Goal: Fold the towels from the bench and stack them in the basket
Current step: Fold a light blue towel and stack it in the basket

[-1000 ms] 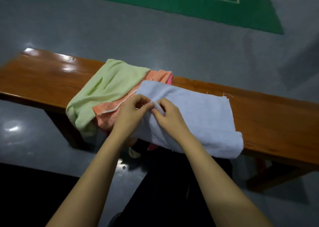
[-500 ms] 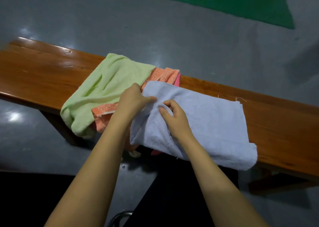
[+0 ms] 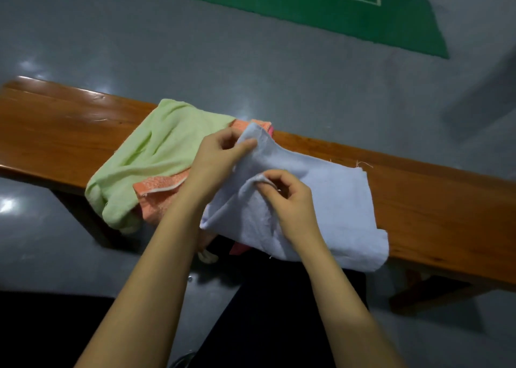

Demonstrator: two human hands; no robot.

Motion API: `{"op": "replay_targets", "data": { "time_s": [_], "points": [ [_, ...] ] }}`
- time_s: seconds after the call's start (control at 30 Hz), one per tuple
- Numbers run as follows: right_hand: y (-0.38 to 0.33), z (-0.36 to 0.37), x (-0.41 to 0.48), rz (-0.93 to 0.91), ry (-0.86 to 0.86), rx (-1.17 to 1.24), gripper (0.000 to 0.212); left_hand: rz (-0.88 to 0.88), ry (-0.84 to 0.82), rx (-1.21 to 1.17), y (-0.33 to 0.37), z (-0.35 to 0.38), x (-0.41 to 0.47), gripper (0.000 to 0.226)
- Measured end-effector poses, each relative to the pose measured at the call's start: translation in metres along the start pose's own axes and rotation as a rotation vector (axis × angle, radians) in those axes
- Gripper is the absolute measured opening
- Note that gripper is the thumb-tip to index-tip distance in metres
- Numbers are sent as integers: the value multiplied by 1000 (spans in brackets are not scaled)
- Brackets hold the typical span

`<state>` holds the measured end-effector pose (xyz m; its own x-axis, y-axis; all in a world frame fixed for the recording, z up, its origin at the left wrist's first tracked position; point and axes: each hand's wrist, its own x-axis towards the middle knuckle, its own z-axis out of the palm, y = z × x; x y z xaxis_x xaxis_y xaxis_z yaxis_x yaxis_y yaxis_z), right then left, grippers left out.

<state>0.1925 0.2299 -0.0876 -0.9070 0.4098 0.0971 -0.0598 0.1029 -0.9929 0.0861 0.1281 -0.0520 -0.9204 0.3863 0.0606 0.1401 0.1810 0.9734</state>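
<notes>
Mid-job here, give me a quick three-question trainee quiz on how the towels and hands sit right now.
1. True or false: the left hand rests flat on the bench.
2. Which towel lies on top of the orange towel? A) green B) black C) striped
3. Fill in: the right hand pinches the ___ towel.

Key: 1 false, it pinches a corner of the pale blue towel. 2 A, the green towel. 3 pale blue.

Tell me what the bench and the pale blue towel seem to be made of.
Bench: likely wood with a glossy varnish; reddish-brown grain lines and bright reflections show. Pale blue towel: soft woven cloth, probably cotton terry; matte, creased, with loose threads at its edge, and it bunches where the left hand and right hand pinch it.
</notes>
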Motion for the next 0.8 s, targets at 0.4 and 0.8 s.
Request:
{"op": "replay_targets", "data": {
  "time_s": [0.4, 0.8],
  "points": [
    [-41, -40, -64, -31, 43, -61, 26, 124, -99, -18, 24, 28, -107, 18],
    [-56, -54, -86, 6, 39, -117, 28, 164, -99, 72, 32, 37, -134, 15]
  ]
}}
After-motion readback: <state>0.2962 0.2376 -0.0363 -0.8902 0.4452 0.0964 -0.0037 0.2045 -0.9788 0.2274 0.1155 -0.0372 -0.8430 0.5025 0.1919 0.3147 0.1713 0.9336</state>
